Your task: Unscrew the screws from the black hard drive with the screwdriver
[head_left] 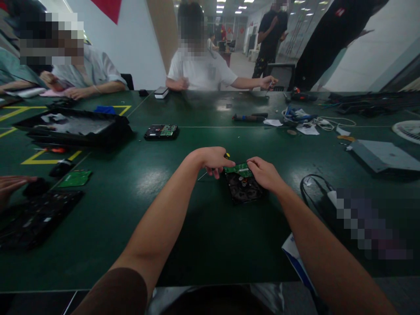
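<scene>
Green baize-like matting covered the counter [183, 227], and a hard drive [244, 188] lay on it just beyond centre, underside up. A green circuit board [241, 169] sat at the drive's 12 o'clock edge. The left hand [213, 159] was at the drive's 10 o'clock corner, its grip closed around a screwdriver [210, 171] whose yellow-tipped handle showed above the knuckles and whose thin shaft pointed toward 8 o'clock. The right hand [264, 174] was at 2 o'clock, fingertips pinching the board's right edge. A second hard drive [161, 131] lay well apart toward 11 o'clock, and a loose green board [75, 178] lay at 9 o'clock. A co-worker's hand [11, 186] rested at the far 9 o'clock edge.
</scene>
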### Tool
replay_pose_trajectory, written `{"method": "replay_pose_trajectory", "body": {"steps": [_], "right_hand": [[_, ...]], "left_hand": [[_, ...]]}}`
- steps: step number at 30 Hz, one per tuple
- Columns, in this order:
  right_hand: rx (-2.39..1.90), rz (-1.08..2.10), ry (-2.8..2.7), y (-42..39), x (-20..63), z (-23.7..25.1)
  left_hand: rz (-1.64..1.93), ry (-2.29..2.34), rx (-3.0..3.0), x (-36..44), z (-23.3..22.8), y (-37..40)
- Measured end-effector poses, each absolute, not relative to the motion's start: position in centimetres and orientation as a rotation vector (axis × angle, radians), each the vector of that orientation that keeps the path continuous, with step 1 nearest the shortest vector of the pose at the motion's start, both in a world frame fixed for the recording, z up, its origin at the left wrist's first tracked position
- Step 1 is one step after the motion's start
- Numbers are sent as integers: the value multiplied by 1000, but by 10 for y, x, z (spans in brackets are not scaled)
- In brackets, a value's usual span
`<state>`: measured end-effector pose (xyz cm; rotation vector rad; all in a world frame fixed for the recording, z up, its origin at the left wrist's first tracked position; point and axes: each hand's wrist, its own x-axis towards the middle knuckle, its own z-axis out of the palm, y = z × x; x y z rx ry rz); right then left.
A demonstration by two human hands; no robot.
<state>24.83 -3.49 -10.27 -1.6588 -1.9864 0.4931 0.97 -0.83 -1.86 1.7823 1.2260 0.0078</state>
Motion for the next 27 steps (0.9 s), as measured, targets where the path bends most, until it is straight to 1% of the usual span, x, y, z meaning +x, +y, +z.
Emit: {"method": "replay_pose_trajectory", "body": {"steps": [8,14,16,19,22,27], "right_hand": [[-1598,513,-1974,-33,248,-107],[-1583,416,-1994,-31,248,-112],[-1581,434,-1969,-30,248,-114],[-1573,490,-1950,-31,248,-115],[-1549,516,-1951,-31,248,-114],[-1534,494,-1952,-31,248,-112]], "left_hand": [[72,1271,1840,17,-21,-8],[207,1389,1864,14,-21,-2],[358,1431,1905,9,-19,1],[793,1456,1894,4,-16,4],[1145,1343,1769,5,-15,7],[1292,1135,1663,13,-19,10]]}}
